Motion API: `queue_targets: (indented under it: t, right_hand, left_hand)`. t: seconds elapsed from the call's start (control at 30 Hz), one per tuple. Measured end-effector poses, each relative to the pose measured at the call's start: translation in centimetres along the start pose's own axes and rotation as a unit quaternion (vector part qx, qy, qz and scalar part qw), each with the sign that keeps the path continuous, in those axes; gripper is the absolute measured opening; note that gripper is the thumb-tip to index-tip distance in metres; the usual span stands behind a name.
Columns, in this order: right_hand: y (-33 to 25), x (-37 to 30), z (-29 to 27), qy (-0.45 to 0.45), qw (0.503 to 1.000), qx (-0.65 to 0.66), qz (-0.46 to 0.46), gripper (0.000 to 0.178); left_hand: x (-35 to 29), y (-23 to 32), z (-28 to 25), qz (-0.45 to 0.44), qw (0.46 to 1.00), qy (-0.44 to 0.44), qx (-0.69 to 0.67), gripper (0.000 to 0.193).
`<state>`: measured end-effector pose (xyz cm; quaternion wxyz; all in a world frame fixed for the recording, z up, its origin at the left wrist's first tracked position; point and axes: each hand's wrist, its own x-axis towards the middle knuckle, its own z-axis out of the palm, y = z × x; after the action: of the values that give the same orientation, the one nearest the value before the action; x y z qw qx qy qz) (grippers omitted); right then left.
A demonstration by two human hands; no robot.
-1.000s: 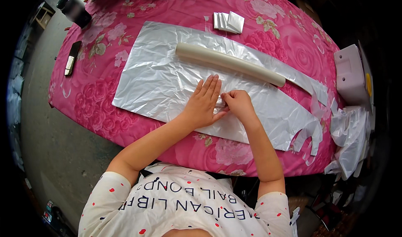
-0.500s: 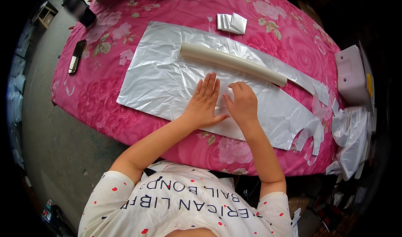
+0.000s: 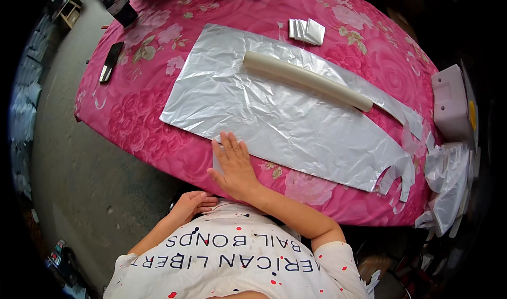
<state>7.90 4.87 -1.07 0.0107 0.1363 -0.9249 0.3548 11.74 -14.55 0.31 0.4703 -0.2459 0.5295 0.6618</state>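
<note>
A large white plastic sheet (image 3: 222,82), cut like an apron with a loop at its right end, lies spread on the table. A long pale tube (image 3: 306,80) rests slantwise across it. My right hand (image 3: 233,167) lies open, fingers spread, with its fingertips at the sheet's near edge. A small whitish translucent flap (image 3: 218,157) shows beside its thumb and index finger; how it joins the sheet is unclear. My left hand (image 3: 193,207) is at the table's near edge against my shirt, its fingers curled together; whatever they may hold is hidden.
The table wears a pink floral cloth (image 3: 142,114). Small folded white packets (image 3: 307,31) lie beyond the sheet. A phone (image 3: 111,63) and a dark lidded bottle (image 3: 119,6) are at the left. A pale box (image 3: 450,101) and bunched white plastic (image 3: 446,172) sit at the right.
Both hands have left the middle of the sheet. My left hand has drawn back to the table edge; my right has moved left and nearer. The view has shifted slightly.
</note>
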Motion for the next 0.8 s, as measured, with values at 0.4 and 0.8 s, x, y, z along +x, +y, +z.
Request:
queue_targets:
  t: [0.4,0.8]
  right_hand:
    - [1.7,2.3,-6.5,-0.169,0.96,0.02,-0.222,0.011]
    - [26.7,18.3,-21.6,0.348,0.84,0.338,0.242,0.025]
  left_hand:
    - [-1.9,6.8,3.3,0.223,0.821,0.013,0.526,0.016]
    - [1.0,9.7,5.6,0.279,0.851,-0.064,0.44,0.03]
